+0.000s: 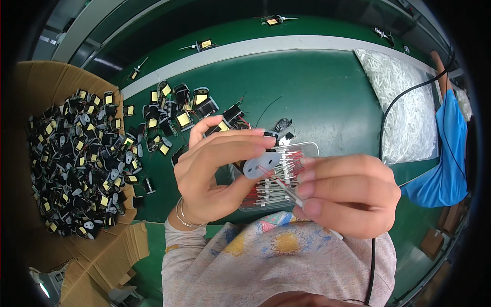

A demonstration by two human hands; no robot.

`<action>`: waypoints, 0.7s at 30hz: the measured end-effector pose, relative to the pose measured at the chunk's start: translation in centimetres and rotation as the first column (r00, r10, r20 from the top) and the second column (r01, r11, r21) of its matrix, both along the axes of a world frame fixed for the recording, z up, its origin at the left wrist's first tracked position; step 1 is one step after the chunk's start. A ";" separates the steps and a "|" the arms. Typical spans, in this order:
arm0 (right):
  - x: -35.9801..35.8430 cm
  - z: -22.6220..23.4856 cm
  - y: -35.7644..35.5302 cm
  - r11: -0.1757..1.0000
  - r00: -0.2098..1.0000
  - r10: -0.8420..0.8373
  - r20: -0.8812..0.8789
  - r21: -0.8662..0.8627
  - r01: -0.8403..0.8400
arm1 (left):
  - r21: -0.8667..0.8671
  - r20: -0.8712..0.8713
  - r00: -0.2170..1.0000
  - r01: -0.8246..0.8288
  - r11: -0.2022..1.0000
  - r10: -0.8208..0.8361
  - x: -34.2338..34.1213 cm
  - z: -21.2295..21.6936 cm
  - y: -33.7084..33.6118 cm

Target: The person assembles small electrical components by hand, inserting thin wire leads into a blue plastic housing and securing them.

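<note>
Lt. gry pc (260, 160) (approx. oval)

The grey oval piece (260, 163) looks like smooth, matt plastic, the tray (318, 148) clear, glossy plastic. At left the carton (48, 72) is matt cardboard; at right the bag (404, 110) is shiny plastic film, near soft blue cloth (446, 153). The green tabletop (317, 92) looks smooth, the near shirt (255, 268) matt cloth.
</note>
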State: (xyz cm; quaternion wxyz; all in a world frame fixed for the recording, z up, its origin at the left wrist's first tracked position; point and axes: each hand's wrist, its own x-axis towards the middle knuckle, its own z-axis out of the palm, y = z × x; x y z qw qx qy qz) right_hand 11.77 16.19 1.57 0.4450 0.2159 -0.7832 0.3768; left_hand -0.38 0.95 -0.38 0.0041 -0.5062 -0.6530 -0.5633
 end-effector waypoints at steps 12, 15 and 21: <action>0.2 0.0 -0.5 0.998 0.998 -0.048 -0.034 0.032 0.049 | -0.036 -0.053 0.997 0.057 0.998 -0.058 -0.3 -0.2 -0.4; 0.2 0.1 -0.2 0.999 0.999 -0.039 0.007 -0.009 0.039 | -0.043 -0.071 0.996 0.042 0.998 -0.045 -0.2 -0.1 -0.4; 0.7 0.2 -0.2 0.996 0.994 -0.084 0.074 0.008 0.084 | 0.034 -0.060 0.998 -0.022 0.999 0.024 0.1 -0.2 -0.2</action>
